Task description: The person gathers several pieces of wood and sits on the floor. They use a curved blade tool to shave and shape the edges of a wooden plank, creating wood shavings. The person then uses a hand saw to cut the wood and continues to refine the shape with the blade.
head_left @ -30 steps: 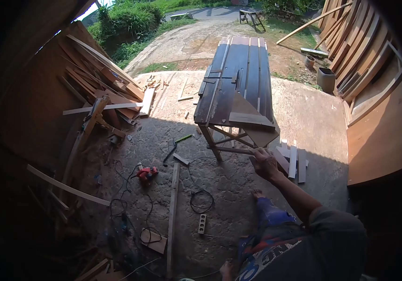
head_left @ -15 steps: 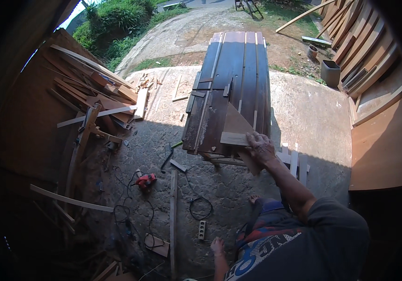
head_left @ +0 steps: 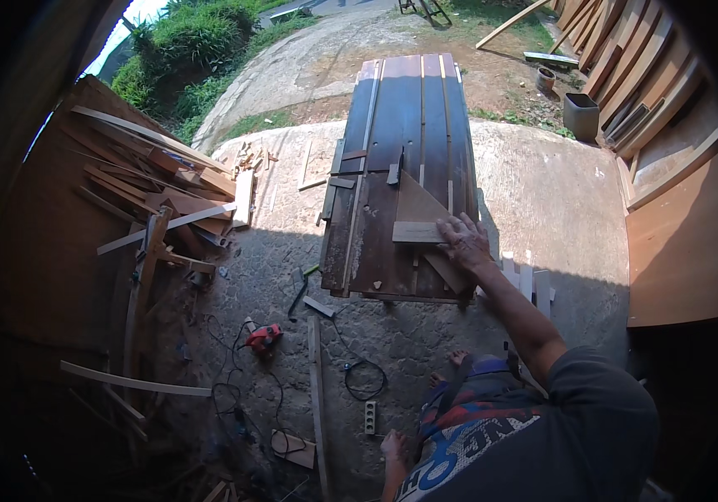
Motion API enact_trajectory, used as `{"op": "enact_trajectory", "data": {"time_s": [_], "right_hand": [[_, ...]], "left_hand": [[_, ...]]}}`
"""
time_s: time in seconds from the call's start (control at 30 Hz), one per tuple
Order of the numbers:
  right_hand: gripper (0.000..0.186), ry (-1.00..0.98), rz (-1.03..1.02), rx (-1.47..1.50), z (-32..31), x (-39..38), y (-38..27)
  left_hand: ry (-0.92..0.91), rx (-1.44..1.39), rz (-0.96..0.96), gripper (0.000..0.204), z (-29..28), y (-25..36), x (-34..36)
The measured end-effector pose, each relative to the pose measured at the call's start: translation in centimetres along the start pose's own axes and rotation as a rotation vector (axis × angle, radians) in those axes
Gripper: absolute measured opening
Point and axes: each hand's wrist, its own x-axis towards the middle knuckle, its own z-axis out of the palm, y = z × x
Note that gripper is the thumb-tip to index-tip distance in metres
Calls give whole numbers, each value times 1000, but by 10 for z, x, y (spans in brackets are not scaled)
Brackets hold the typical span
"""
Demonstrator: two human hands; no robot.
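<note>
Farther from the near edge of the bench [head_left: 375,263] than before, the triangle [head_left: 421,203] is now lying with its tip beside a small block [head_left: 393,175], and the right hand [head_left: 465,240], earlier out past the bench's end, is resting over the triangle's right side. A pale strip [head_left: 416,232] is running across the triangle's near part, and the hand is covering the strip's right end; most of the triangle is lying left of the fingers and beyond them. Those fingers are spreading loosely; the thumb's grip is hidden, so whether they are closing on the strip or only pressing, I cannot tell. A brown piece [head_left: 447,272] is slanting below the strip toward the bench's near edge. On the floor [head_left: 367,343], a red power tool [head_left: 263,338] is sitting left of a long plank [head_left: 317,402]. Well apart from the triangle, the left hand [head_left: 392,445] is hanging low, loosely curled, near the socket strip [head_left: 370,417]; whether it is holding anything, I cannot tell.
</note>
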Motion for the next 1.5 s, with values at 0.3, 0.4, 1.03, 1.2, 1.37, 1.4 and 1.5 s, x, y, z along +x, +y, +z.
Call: {"op": "enact_trajectory", "data": {"time_s": [0.3,0.4,1.03,1.2,1.37,1.4,1.5], "right_hand": [[63,-42,39,-66,-15,76,29],[66,-43,42,-88,-16,94,38],[65,-126,112,-89,-29,146,52],[64,-137,93,-123,-29,153,56],[65,-117,102,-99,-26,157,58],[65,-119,102,-102,-27,158,58],[65,-134,103,-102,-29,160,58]], "left_hand": [[108,93,66,35,1,31,-5],[103,48,29,23,-3,30,-9],[-34,53,162,22,-16,31,-20],[34,102,83,21,-19,31,-19],[33,137,157,25,-18,29,-29],[63,125,105,26,-18,28,-32],[-19,128,152,30,-20,26,-37]]}}
